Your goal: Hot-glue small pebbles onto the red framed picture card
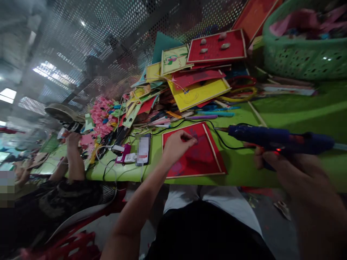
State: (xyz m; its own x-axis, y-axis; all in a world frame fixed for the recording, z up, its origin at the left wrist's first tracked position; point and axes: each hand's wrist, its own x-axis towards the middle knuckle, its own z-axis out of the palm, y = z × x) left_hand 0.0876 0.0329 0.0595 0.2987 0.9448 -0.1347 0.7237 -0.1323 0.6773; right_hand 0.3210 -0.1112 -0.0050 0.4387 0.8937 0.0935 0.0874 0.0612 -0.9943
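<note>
In the head view, my right hand (294,168) is wrapped around a dark blue hot glue gun (271,136) with a small red light lit on it. The nozzle points left, above the table, and a glue stick (339,146) juts from the back end. My left hand (177,146) hovers over or rests on a red card (199,159), its thumb and fingertips pinched together; whatever is between them is too small to make out. Thin pale sticks line edges of the card, and faint dark drawing shows on its surface.
Decorated cards (200,94) are piled behind, beside pens (225,113) and scissors (244,94). A green basket (303,59) stands back right. Left of the card lie a phone (143,150) and a power strip (126,157). A black cord (221,141) crosses the table. Other people's arms (74,159) are farther left.
</note>
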